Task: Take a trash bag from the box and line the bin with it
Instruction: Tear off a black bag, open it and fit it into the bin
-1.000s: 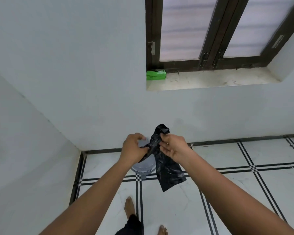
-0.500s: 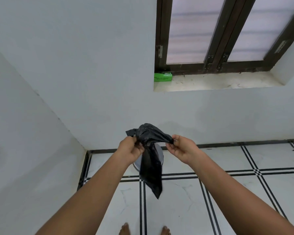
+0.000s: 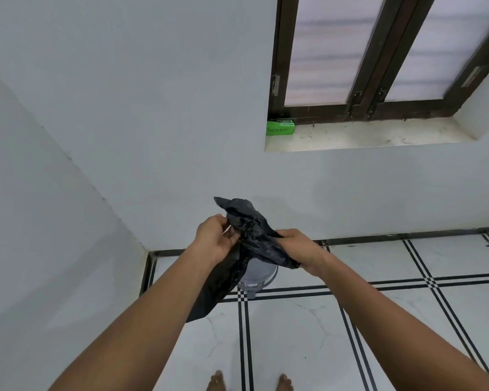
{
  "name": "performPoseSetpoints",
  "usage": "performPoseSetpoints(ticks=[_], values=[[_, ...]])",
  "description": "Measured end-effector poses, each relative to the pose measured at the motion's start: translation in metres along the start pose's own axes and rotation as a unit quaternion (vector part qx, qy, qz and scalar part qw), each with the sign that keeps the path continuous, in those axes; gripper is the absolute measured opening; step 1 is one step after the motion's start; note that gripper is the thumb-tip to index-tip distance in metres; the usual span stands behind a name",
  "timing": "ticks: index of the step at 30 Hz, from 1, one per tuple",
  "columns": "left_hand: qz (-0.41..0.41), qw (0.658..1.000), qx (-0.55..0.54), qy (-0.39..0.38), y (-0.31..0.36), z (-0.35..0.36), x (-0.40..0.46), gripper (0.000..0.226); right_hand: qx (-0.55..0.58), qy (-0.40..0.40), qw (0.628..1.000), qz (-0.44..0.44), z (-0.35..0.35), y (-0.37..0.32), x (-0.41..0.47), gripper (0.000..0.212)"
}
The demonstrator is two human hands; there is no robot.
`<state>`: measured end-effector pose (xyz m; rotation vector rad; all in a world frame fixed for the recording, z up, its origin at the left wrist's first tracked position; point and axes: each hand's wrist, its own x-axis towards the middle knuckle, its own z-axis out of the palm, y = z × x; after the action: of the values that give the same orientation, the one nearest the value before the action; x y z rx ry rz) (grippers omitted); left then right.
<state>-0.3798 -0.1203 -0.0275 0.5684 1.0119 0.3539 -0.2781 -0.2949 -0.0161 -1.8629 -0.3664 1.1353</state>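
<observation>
Now trash bag (image 3: 249,238) bunched between left hand (image 3: 215,244), right hand (image 3: 297,248)

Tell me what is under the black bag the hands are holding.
Directly below the black trash bag stands the grey bin on the tiled floor. Only its right side and base show; the bag hides its opening, so its inside cannot be seen.

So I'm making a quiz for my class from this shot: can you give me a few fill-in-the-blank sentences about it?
1. Both hands, the left hand and the right hand, grip a black ____.
2. The green box sits on the ____.
3. The grey bin stands on the tiled ____.
4. The trash bag is held ____ the bin, not yet inside it.

Missing words: trash bag; window sill; floor; above
</observation>
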Motion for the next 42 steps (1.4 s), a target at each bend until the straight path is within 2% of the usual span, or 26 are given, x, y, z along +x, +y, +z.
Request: performPoseSetpoints(ticks=[2, 5, 9, 11, 13, 16, 18, 20, 22, 23, 25, 26, 27, 28, 30, 31, 32, 33, 34, 36, 38, 39, 40, 42], values=[[0.006, 0.998, 0.060, 0.000, 0.000, -0.001, 0.002, 0.017, 0.072, 0.074, 0.995, 0.003, 0.007, 0.003, 0.012, 0.025], [0.042, 0.986, 0.162, 0.002, -0.003, -0.007, 0.008, 0.022, 0.207, 0.118, 0.971, 0.011, 0.015, -0.002, 0.023, 0.020], [0.091, 0.970, 0.224, -0.024, -0.002, -0.020, 0.001, 0.055, 0.296, 0.182, 0.937, 0.025, 0.010, -0.007, 0.034, 0.018], [0.167, 0.927, 0.327, -0.074, 0.002, -0.027, -0.005, 0.062, 0.321, 0.206, 0.924, 0.029, 0.005, -0.008, 0.036, 0.030], [0.234, 0.873, 0.411, -0.116, 0.004, -0.035, -0.005, 0.052, 0.332, 0.221, 0.916, 0.035, -0.002, -0.010, 0.034, 0.040], [0.307, 0.830, 0.458, -0.078, 0.012, -0.043, 0.004, 0.043, 0.334, 0.186, 0.923, 0.055, -0.012, -0.009, 0.031, 0.038], [0.369, 0.794, 0.481, -0.049, 0.017, -0.048, 0.007, 0.046, 0.270, 0.144, 0.951, 0.041, -0.020, -0.004, 0.028, 0.041], [0.419, 0.752, 0.507, -0.044, 0.023, -0.052, 0.011, 0.051, 0.111, 0.110, 0.988, 0.009, -0.026, 0.000, 0.023, 0.027], [0.456, 0.683, 0.570, -0.042, 0.028, -0.055, 0.018, 0.049, -0.090, 0.069, 0.993, -0.031, -0.029, 0.002, 0.019, 0.010], [0.473, 0.624, 0.621, -0.035, 0.030, -0.056, 0.020, 0.047, -0.194, 0.066, 0.977, -0.049, -0.029, 0.004, 0.019, 0.010], [0.498, 0.478, 0.724, -0.018, 0.032, -0.056, 0.019, 0.043, -0.387, 0.119, 0.912, -0.068, -0.026, 0.007, 0.021, 0.035], [0.497, 0.424, 0.757, -0.006, 0.030, -0.055, 0.017, 0.048, -0.434, 0.149, 0.886, -0.072, -0.023, 0.009, 0.020, 0.048], [0.478, 0.401, 0.782, 0.008, 0.027, -0.053, 0.016, 0.056, -0.447, 0.165, 0.876, -0.066, -0.021, 0.011, 0.021, 0.056], [0.443, 0.403, 0.800, 0.020, 0.023, -0.051, 0.015, 0.067, -0.448, 0.174, 0.875, -0.053, -0.018, 0.013, 0.021, 0.058], [0.349, 0.447, 0.824, 0.024, 0.018, -0.048, 0.016, 0.092, -0.446, 0.179, 0.877, -0.015, -0.014, 0.016, 0.022, 0.059], [0.288, 0.460, 0.840, 0.012, 0.017, -0.046, 0.016, 0.095, -0.450, 0.181, 0.874, -0.002, -0.013, 0.018, 0.022, 0.060], [0.229, 0.459, 0.858, -0.002, 0.017, -0.043, 0.015, 0.088, -0.456, 0.179, 0.872, 0.005, -0.013, 0.020, 0.023, 0.059], [0.174, 0.462, 0.869, -0.019, 0.019, -0.040, 0.013, 0.072, -0.467, 0.164, 0.869, 0.012, -0.015, 0.019, 0.022, 0.055], [0.128, 0.490, 0.862, -0.027, 0.020, -0.037, 0.011, 0.053, -0.482, 0.138, 0.865, 0.022, -0.018, 0.018, 0.022, 0.048], [0.065, 0.578, 0.814, -0.012, 0.022, -0.036, 0.010, 0.027, -0.502, 0.067, 0.860, 0.057, -0.023, 0.013, 0.019, 0.035], [0.082, 0.631, 0.771, 0.021, 0.023, -0.037, 0.012, 0.024, -0.477, 0.074, 0.873, 0.068, -0.026, 0.009, 0.018, 0.028], [0.135, 0.637, 0.758, 0.044, 0.021, -0.039, 0.014, 0.029, -0.448, 0.122, 0.884, 0.042, -0.026, 0.008, 0.019, 0.025], [0.206, 0.632, 0.744, 0.070, 0.017, -0.041, 0.014, 0.035, -0.408, 0.201, 0.890, -0.014, -0.025, 0.011, 0.021, 0.030], [0.327, 0.600, 0.723, 0.105, 0.005, -0.042, 0.009, 0.054, -0.366, 0.335, 0.850, -0.177, -0.015, 0.019, 0.022, 0.056]])
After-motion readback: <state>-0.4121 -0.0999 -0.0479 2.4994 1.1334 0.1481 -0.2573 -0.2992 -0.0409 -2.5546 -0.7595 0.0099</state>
